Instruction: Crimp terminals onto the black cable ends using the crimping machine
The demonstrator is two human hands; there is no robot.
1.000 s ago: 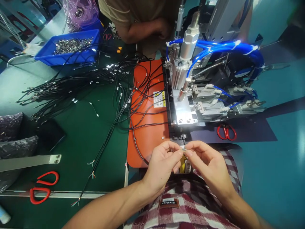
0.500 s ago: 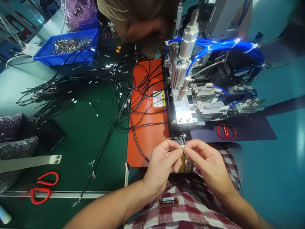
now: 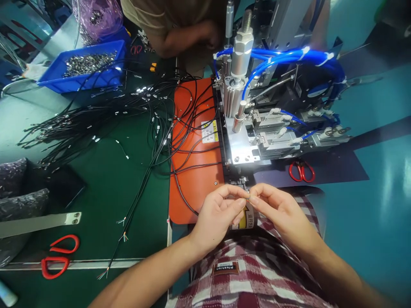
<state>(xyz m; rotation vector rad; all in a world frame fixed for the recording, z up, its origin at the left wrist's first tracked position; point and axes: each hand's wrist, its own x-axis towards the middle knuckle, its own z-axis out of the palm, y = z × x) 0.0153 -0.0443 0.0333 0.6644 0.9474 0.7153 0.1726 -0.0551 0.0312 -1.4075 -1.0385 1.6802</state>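
From my remote station I am seeing a blue bin (image 3: 53, 83) sitting at the upper left with small metal pieces (image 3: 91, 64) filling it, while a pink-purple bag (image 3: 98, 21) is standing just behind and a person (image 3: 184, 40) is staying across the bench, forearms held in front. At the left edge, I am watching two dark plastic bags (image 3: 27, 205) slumping near a pale flat strip (image 3: 41, 222), with red-handled scissors (image 3: 61, 256) lying just below it. Over on the right, another pair of red scissors (image 3: 302, 172) is resting on a dark sheet (image 3: 337, 171).
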